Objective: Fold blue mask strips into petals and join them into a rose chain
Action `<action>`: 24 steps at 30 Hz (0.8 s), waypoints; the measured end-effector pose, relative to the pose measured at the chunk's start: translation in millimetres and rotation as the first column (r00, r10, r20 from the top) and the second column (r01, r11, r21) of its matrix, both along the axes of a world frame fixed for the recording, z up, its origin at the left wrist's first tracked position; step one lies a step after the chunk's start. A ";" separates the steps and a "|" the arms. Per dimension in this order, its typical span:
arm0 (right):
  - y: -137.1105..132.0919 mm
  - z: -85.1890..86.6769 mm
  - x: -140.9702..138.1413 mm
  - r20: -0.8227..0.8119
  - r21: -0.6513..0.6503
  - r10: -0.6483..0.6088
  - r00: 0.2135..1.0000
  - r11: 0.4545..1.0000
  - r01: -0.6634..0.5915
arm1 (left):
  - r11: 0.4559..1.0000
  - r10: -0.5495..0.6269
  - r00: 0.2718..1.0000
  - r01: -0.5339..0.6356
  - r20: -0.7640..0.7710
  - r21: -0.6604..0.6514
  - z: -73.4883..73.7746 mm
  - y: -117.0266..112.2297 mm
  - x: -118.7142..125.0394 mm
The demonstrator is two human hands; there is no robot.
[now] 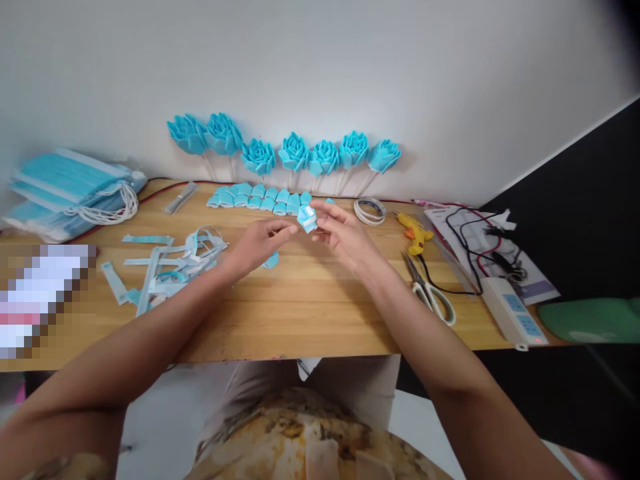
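Over the middle of the table, my right hand point(345, 233) pinches a small folded piece of blue mask fabric point(307, 218) with white patches on it. My left hand point(263, 245) is just left of that piece, thumb and fingers drawn together with the tips close to its edge. I cannot make out whether anything is between them. Behind both hands, folded blue petals point(270, 195) lie in overlapping rows. A loose blue scrap point(271, 260) is on the table below my left hand.
Blue fabric roses point(294, 152) on sticks lean along the wall. Left are stacked masks point(70, 190), cut strips point(150, 273) and a pixelated screen point(40, 300). Right are tape rolls point(370, 211), a yellow glue gun point(415, 232), scissors point(429, 290), cables and a power strip point(510, 310).
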State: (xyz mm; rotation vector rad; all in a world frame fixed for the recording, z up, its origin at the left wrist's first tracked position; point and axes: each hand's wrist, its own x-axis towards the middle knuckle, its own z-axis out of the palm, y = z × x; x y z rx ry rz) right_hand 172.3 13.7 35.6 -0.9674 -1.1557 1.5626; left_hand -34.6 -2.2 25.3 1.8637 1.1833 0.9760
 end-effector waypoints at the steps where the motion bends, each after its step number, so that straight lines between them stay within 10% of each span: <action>1: -3.2 -1.5 -3.7 -0.024 -0.006 0.014 1.000 1.000 -0.014 | 0.999 0.002 1.000 -0.001 0.023 -0.035 -0.7 -1.1 1.0; 15: -2.9 -6.7 4.6 0.394 0.256 0.167 0.904 0.924 -0.282 | 0.982 -0.076 0.996 0.081 0.037 -0.172 0.3 -4.5 2.5; 24: -8.2 -35.0 5.0 0.327 0.370 0.007 0.945 0.919 -0.135 | 0.977 -0.101 0.994 0.109 0.052 -0.185 0.0 -3.5 4.1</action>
